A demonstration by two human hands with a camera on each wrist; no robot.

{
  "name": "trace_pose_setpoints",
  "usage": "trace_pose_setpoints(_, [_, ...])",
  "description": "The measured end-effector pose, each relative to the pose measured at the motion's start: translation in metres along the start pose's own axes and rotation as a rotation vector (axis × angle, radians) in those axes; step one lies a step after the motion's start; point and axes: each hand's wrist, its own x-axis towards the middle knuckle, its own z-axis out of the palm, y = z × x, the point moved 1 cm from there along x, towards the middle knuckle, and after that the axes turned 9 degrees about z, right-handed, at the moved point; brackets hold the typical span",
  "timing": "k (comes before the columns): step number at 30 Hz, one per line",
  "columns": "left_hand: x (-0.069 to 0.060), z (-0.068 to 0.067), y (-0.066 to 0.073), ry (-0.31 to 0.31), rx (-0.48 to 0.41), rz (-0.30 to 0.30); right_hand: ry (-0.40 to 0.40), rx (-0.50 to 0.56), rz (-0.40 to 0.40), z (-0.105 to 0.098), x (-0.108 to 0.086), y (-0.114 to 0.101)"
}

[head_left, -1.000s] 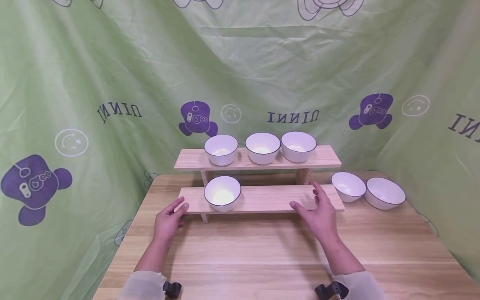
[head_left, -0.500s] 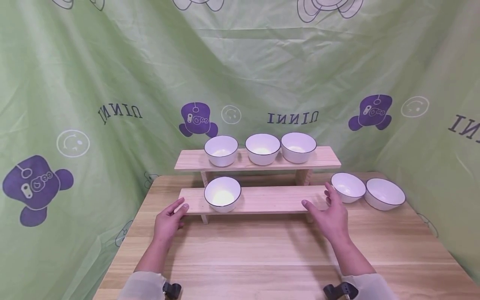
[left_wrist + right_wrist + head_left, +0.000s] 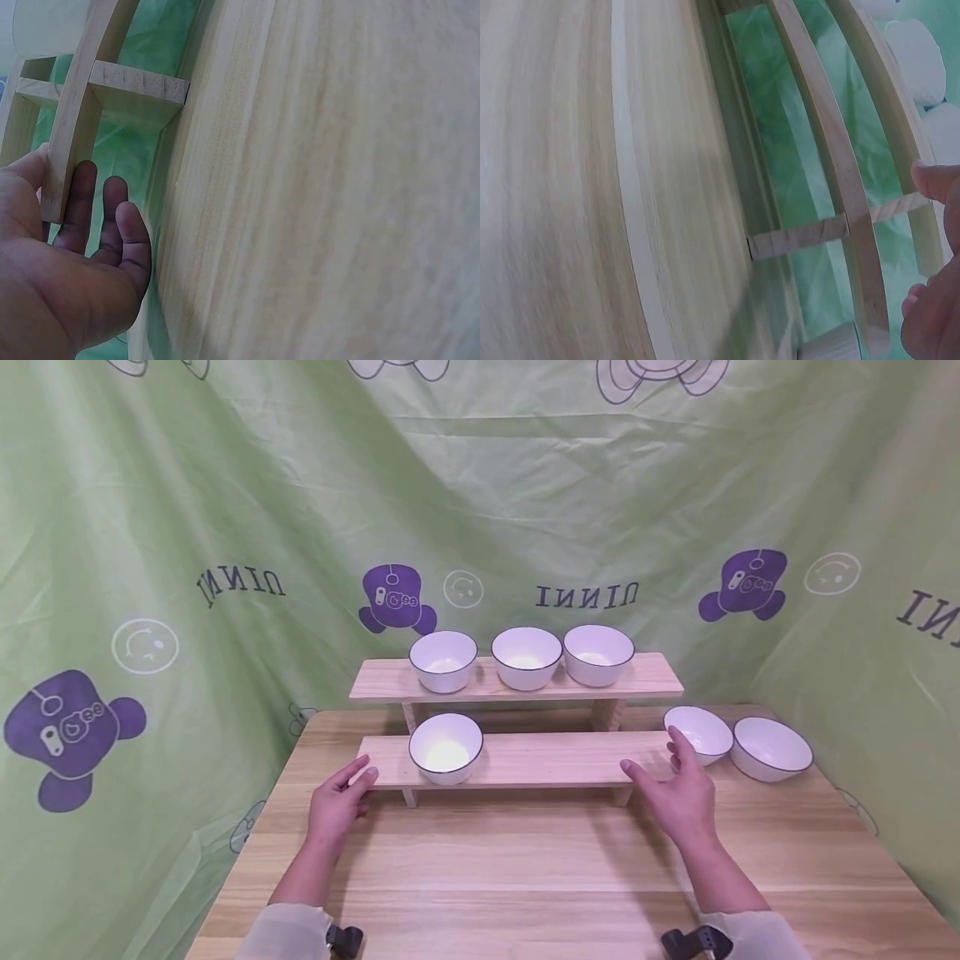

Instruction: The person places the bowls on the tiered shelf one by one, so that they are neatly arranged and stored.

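Rear shelf (image 3: 654,675): three bowls (image 3: 526,660). Front shelf (image 3: 555,758): single bowl (image 3: 446,750), left. Table (image 3: 510,860), right: two bowls (image 3: 772,748).

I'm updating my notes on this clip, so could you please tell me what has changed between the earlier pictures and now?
The right hand has moved rightward along the lower shelf, to its right end. Nothing was visibly taken hold of or let go. The left hand still holds the shelf's left end, and the six bowls stay where they were.
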Motion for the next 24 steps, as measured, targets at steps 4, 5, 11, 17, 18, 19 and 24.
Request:
trace_pose_setpoints(4, [0.0,0.0,-0.001,-0.003,0.005,-0.001,0.017,0.004,0.001,-0.006,0.004,0.004])
trace_pose_setpoints(5, [0.0,0.0,-0.001,-0.003,0.006,-0.003,0.02,0.007,0.005,-0.007,0.004,0.005])
trace_pose_setpoints(11, [0.001,0.0,-0.003,-0.004,0.01,-0.005,0.037,0.011,0.026,-0.014,0.009,0.013])
trace_pose_setpoints(17, [0.003,0.001,-0.005,-0.006,0.013,-0.003,0.042,0.006,0.049,-0.02,0.014,0.019])
trace_pose_setpoints(18, [0.003,0.001,-0.005,-0.006,0.013,-0.004,0.045,0.008,0.054,-0.021,0.014,0.02])
trace_pose_setpoints(19, [0.003,0.001,-0.005,-0.006,0.013,-0.004,0.046,0.01,0.059,-0.022,0.015,0.021])
trace_pose_setpoints(24, [0.002,0.0,-0.005,-0.003,0.008,-0.009,0.065,0.018,0.065,-0.024,0.018,0.028])
